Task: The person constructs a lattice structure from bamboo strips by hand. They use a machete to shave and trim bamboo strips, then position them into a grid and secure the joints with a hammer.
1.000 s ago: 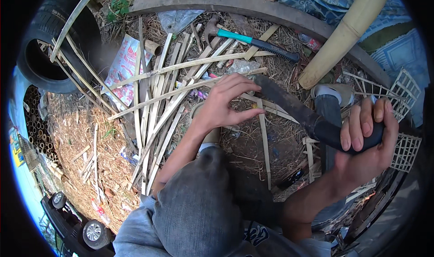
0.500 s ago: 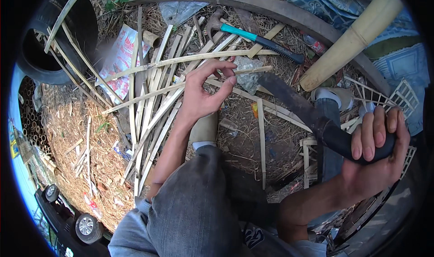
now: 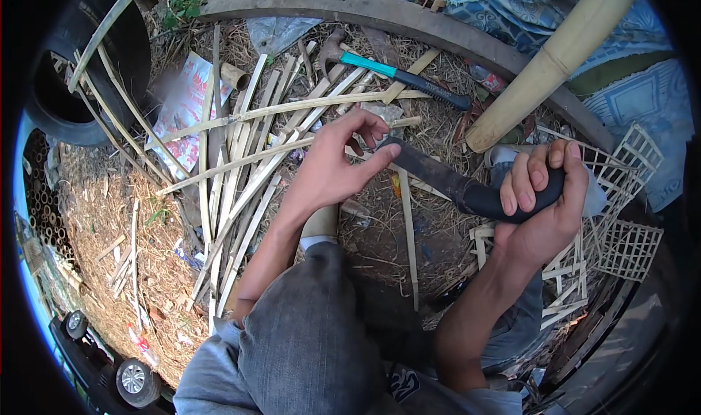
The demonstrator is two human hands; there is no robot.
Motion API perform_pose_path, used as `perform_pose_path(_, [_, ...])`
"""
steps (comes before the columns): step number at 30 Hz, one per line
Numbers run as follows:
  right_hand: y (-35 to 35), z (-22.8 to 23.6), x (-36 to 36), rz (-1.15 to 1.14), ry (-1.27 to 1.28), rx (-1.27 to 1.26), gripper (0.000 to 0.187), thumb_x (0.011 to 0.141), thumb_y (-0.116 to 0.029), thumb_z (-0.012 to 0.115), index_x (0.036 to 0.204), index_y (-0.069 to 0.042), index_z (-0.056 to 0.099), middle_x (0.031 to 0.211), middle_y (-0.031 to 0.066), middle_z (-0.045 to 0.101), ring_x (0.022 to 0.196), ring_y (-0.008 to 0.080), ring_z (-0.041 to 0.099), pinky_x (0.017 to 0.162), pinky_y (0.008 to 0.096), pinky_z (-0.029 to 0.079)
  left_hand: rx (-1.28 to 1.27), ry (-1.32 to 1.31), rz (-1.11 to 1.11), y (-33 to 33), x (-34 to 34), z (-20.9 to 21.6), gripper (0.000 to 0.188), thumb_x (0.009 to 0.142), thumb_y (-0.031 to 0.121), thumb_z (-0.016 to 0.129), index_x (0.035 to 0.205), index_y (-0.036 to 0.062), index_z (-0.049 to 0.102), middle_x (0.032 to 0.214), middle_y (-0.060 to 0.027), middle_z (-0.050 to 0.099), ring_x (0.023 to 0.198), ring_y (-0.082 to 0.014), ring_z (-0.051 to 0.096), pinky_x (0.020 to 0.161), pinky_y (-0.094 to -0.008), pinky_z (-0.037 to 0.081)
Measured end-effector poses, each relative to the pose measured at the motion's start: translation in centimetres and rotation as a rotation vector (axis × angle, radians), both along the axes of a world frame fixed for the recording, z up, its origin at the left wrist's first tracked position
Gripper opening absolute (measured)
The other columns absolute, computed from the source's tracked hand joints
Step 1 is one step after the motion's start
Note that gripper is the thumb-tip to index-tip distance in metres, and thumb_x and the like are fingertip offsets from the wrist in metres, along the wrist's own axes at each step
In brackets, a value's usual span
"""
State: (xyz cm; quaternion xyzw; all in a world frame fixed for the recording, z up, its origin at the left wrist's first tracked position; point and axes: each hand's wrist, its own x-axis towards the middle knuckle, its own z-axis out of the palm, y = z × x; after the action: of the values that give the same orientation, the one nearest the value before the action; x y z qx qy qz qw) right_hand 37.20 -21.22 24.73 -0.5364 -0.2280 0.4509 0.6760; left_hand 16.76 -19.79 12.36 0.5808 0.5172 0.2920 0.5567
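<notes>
My right hand (image 3: 537, 192) is wrapped round the thick black handle of a knife (image 3: 431, 172). Its dark, worn blade points left. The blade's tip lies close to the fingertips of my left hand (image 3: 337, 155); I cannot tell whether they touch. My left fingers are curled but apart from the thumb, and no held thing shows between them. Behind that hand runs a long split bamboo strip (image 3: 234, 168), whose far end sticks out to the right. More pale bamboo strips (image 3: 252, 141) lie in a crossed heap on the ground beside my left forearm.
A claw hammer (image 3: 387, 68) with a teal and black handle lies beyond my hands. A thick bamboo pole (image 3: 551, 64) slants in at upper right, near a curved beam (image 3: 350, 4). Lattices of slats (image 3: 631, 250) stand at right. A tyre (image 3: 120, 57) is at upper left.
My right hand has brought the knife leftward, and its blade tip is now close to my left fingers. My left hand has turned slightly, with thumb and fingers still apart. The view has shifted a little.
</notes>
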Motion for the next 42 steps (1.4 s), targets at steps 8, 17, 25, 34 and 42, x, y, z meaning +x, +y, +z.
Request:
perform_pose_path(8, [-4.7,-3.3,7.0,0.116,0.257,0.078,0.025,0.106,-0.024,0.044,0.086,-0.009,0.043,0.063,0.0008,0.040,0.040,0.0065,0.033,0.033,0.0224,0.031,-1.180,-1.012,0.142,-4.7,4.7,-9.0,0.051,0.102,0.045,0.058,0.117,-0.0036,0.058,0.109,-0.0191,0.069,0.104,-0.0275,0.070,0.090,-0.0370,0.059])
perform_pose_path(17, [-11.5,-11.1,10.1,0.109,0.303,-0.039,0.046,0.109,-0.046,0.040,0.095,-0.004,0.053,0.074,0.0028,0.052,0.075,0.0149,0.057,0.074,0.0324,0.051,-0.492,-0.778,0.355,-4.2,1.7,-1.9,0.020,0.100,0.014,0.063,0.112,-0.0024,0.065,0.102,-0.0135,0.074,0.091,-0.0215,0.073,0.083,-0.0331,0.062])
perform_pose_path(25, [-3.6,-20.9,8.2,0.513,-0.517,-0.454,0.037,0.102,-0.026,0.059,0.130,-0.003,0.056,0.122,0.0149,0.063,0.108,0.0190,0.060,0.093,0.0364,0.049,0.401,0.096,0.339,1.4,-3.0,7.2,0.015,0.093,0.005,0.071,0.108,0.0006,0.072,0.086,-0.0037,0.075,0.073,-0.0033,0.062,0.059,-0.0199,0.046])
perform_pose_path(34, [6.7,-22.7,5.0,0.625,-1.748,-0.229,0.054,0.081,-0.021,0.079,0.126,-0.001,0.057,0.127,0.0160,0.059,0.127,0.0320,0.048,0.105,0.0422,0.040,0.549,0.113,0.110,1.0,1.1,7.8,0.018,0.086,-0.007,0.066,0.102,0.0001,0.071,0.086,-0.0146,0.072,0.074,-0.0270,0.072,0.067,-0.0343,0.055])
perform_pose_path(42, [4.7,-16.9,5.1,0.799,-1.569,-0.328,0.040,0.087,-0.035,0.071,0.088,0.005,0.068,0.076,0.0234,0.069,0.073,0.0442,0.068,0.073,0.0518,0.054,0.650,0.088,0.015,-0.4,2.6,4.8,0.025,0.083,-0.012,0.062,0.105,-0.0011,0.068,0.087,-0.0157,0.070,0.077,-0.0319,0.070,0.069,-0.0398,0.054])
